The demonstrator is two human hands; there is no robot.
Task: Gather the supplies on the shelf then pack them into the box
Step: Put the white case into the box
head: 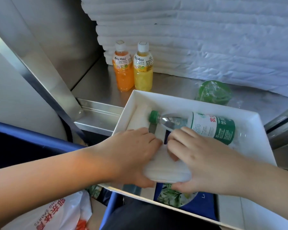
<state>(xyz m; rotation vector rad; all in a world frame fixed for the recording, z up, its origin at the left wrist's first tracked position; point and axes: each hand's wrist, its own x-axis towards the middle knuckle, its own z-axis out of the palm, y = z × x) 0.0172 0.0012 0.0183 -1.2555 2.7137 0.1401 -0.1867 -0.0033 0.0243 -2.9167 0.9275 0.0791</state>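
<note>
Head view: left hand [133, 155] and right hand [206, 160] both curl round a white packet [166, 170] inside the box [140, 98], beside the water bottle [206, 127]. The box appears to overhang the shelf [96, 87]; downward pressure may tip it.

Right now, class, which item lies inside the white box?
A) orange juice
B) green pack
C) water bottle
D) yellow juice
C: the water bottle lies on its side in the box, while the orange juice and yellow juice stand on the shelf behind it.
</note>
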